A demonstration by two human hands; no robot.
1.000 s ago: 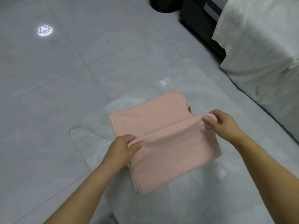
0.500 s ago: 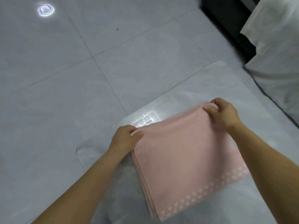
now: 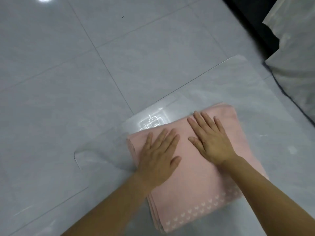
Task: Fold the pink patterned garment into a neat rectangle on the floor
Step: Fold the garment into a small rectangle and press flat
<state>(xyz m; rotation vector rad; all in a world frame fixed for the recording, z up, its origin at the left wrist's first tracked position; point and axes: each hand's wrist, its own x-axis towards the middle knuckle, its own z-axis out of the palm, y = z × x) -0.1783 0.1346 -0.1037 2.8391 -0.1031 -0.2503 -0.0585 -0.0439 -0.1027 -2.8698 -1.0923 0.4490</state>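
Observation:
The pink garment [image 3: 192, 188] lies folded in a thick rectangle of several layers on a clear plastic sheet [image 3: 255, 106] on the floor. A row of small white hearts runs along its near edge. My left hand [image 3: 157, 155] rests flat, palm down, on the garment's left part, fingers spread and pointing away from me. My right hand [image 3: 210, 139] lies flat on the upper middle, fingers apart. Neither hand grips the cloth.
Grey floor tiles [image 3: 68, 82] spread to the left and beyond. A white cloth-covered piece of furniture [image 3: 293, 65] stands at the right, with a dark gap [image 3: 252, 23] behind it. The plastic sheet's cut-out corner [image 3: 80, 160] lies left of the garment.
Both hands have let go of the folded edge they were pinching and now press flat on top of the garment. The top fold has been laid down over the stack.

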